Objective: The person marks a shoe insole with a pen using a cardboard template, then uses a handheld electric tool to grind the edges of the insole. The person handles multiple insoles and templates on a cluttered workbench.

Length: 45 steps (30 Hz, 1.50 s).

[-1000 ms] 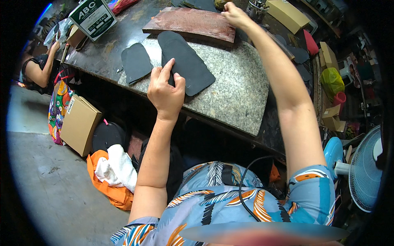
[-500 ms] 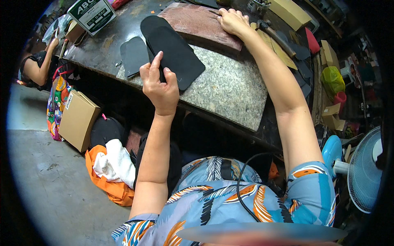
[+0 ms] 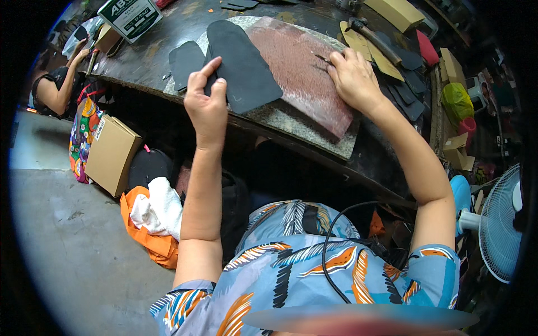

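My left hand [image 3: 205, 109] grips flat black sole-shaped sheets [image 3: 238, 67] by their left edge, thumb and index finger showing. The sheets overlap the left part of a worn reddish-brown block [image 3: 302, 67]. Beside them lies a smaller dark grey rounded piece [image 3: 185, 60]. My right hand [image 3: 357, 78] rests on the right side of the block, its fingers curled. A thin, dark pointed tool [image 3: 321, 58] sticks out at its fingertips; its exact kind cannot be made out. Under the block is a speckled grey stone slab [image 3: 280, 120].
At the right, a hammer [image 3: 374, 39] lies over tan card pieces [image 3: 386, 64] and dark cut pieces [image 3: 412, 92]. A green and white tin [image 3: 130, 19] stands at the back left. A co-worker's arm [image 3: 59, 92] shows far left. A fan [image 3: 499, 224] stands at the right.
The reddish-brown block has slid toward me over the slab, with my right hand coming nearer too. My left hand has shifted slightly left, still holding the black sheets.
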Each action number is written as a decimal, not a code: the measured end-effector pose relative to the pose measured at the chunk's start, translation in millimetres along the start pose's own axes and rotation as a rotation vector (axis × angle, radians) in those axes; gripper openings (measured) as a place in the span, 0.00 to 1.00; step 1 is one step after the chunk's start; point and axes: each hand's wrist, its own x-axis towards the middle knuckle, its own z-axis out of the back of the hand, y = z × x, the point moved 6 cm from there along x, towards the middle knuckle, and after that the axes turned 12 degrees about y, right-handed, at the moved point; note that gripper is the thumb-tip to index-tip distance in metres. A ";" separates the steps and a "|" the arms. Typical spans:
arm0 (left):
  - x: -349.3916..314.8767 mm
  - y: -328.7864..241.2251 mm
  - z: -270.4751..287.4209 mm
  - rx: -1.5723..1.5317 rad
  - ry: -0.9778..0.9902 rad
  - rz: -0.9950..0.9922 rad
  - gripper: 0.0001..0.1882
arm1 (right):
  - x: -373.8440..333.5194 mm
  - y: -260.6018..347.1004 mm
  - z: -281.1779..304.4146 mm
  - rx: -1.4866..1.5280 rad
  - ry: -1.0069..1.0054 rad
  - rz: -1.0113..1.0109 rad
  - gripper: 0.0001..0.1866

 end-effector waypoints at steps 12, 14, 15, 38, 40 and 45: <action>154.9 118.4 -23.2 -0.120 0.389 0.363 0.17 | -49.8 8.4 17.4 0.022 -0.034 0.102 0.10; 172.0 135.4 -21.9 0.143 0.508 0.404 0.19 | -50.2 7.4 17.4 0.018 -0.056 0.110 0.10; 176.5 136.6 -24.6 0.315 0.537 0.322 0.20 | -49.7 5.7 15.7 0.021 -0.039 0.096 0.11; -23.6 -76.9 -65.6 0.679 0.396 -0.533 0.07 | -26.1 56.6 48.2 0.507 0.149 0.317 0.16; -10.2 -55.8 -36.6 0.595 0.284 -0.368 0.04 | -27.0 56.4 46.4 0.392 0.103 0.327 0.17; 9.0 6.4 29.4 0.761 0.072 -0.005 0.18 | -22.4 43.5 37.1 0.309 0.178 0.385 0.16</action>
